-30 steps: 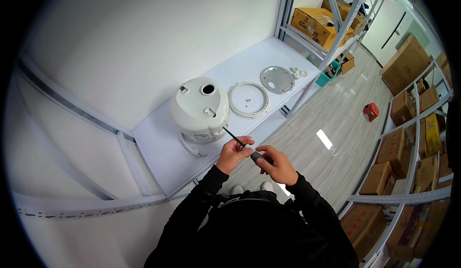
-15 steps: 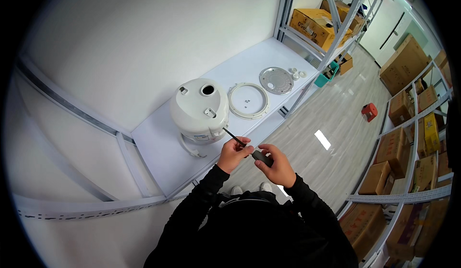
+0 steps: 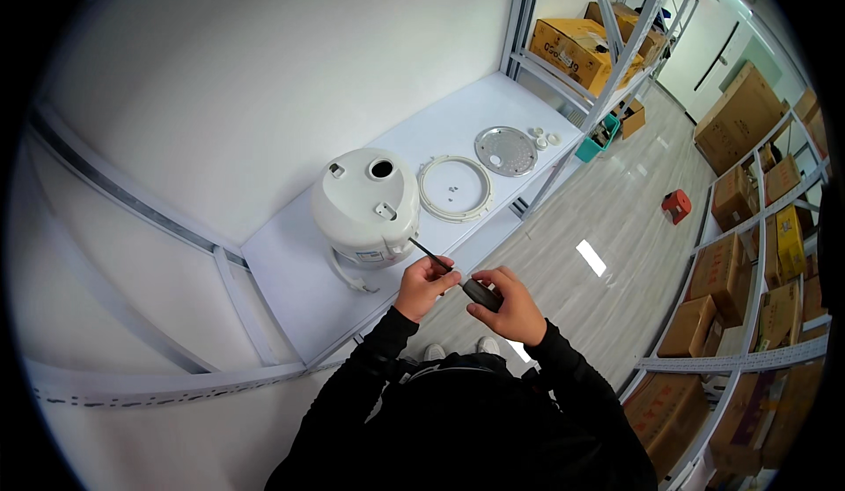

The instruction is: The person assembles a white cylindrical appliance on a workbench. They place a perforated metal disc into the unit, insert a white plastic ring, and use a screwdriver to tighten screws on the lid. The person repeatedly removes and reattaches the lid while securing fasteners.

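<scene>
A long screwdriver (image 3: 480, 294) reaches from my hands to the front right side of a white rice cooker (image 3: 359, 214), its tip at the hinge area near the lid seam. My right hand (image 3: 515, 308) is closed round the dark handle. Lower on the shaft, my left hand (image 3: 422, 288) pinches it between thumb and fingers. Beside the cooker lies a white ring (image 3: 426, 193) with several small screws (image 3: 452, 189) inside it. A curved white handle (image 3: 350, 278) sticks out at the cooker's near side.
A perforated metal disc (image 3: 508, 150) and several small white parts (image 3: 542, 139) lie farther right on the white shelf (image 3: 290, 293). Yellow boxes (image 3: 572, 51) stand on the rack beyond. Cartons (image 3: 717, 271) fill shelves at right, and a red stool (image 3: 676, 206) stands on the floor.
My right hand has shifted slightly and its fingers have turned a little on the screwdriver handle. The left hand keeps its pinch on the shaft, and the tip stays at the cooker.
</scene>
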Tool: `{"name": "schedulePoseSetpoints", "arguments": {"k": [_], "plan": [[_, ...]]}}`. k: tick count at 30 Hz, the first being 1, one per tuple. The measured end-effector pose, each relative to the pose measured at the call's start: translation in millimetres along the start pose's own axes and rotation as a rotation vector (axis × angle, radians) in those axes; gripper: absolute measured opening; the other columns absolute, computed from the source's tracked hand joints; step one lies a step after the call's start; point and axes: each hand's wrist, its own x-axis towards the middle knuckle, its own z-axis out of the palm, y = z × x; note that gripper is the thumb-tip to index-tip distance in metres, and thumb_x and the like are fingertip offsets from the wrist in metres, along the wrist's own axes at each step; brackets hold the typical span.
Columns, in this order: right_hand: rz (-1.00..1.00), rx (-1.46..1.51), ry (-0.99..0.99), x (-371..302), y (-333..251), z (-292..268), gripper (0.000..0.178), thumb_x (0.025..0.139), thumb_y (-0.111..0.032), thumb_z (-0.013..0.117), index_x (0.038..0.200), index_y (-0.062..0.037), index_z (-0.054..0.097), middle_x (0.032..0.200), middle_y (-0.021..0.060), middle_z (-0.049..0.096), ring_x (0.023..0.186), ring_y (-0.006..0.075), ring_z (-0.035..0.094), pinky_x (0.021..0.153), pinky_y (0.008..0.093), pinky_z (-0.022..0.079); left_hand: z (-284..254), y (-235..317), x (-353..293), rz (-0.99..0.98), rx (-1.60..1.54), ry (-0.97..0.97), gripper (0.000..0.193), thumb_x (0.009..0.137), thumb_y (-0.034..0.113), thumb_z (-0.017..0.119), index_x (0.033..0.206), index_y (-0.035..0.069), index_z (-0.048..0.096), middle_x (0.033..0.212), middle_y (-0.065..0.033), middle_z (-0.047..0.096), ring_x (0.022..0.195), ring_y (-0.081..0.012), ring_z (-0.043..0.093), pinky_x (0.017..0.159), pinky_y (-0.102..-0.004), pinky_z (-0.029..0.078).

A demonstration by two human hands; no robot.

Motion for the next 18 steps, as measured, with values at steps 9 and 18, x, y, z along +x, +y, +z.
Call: {"name": "schedulePoseSetpoints", "arguments": {"k": [9, 18], "plan": [[0.210, 0.195, -0.063, -1, 11, 2, 0.044, 0.089, -0.012, 0.074, 0.129, -0.0026, 0.060, 0.103, 0.0160, 0.063, 0.086, 0.0281, 0.066, 0.075, 0.0366, 0.055, -6, 1, 5, -0.039, 0.025, -0.079, 0.032, 0.091, 0.015, 0.080, 0.116, 0.002, 0.065, 0.091, -0.0011, 0.067, 0.074, -0.0054, 0.059, 0.065, -0.0209, 0.047], [0.066, -0.068, -0.175, 8, 52, 10, 0.046, 0.081, -0.005, 0.073, 0.124, 0.0004, 0.059, 0.107, 0.0192, 0.056, 0.097, 0.0350, 0.061, 0.085, 0.0409, 0.052, -9, 12, -2, 0.073, 0.266, -0.202, 0.048, 0.086, 0.012, 0.082, 0.128, 0.001, 0.064, 0.114, -0.0043, 0.069, 0.077, -0.0049, 0.060, 0.072, -0.0209, 0.050]]}}
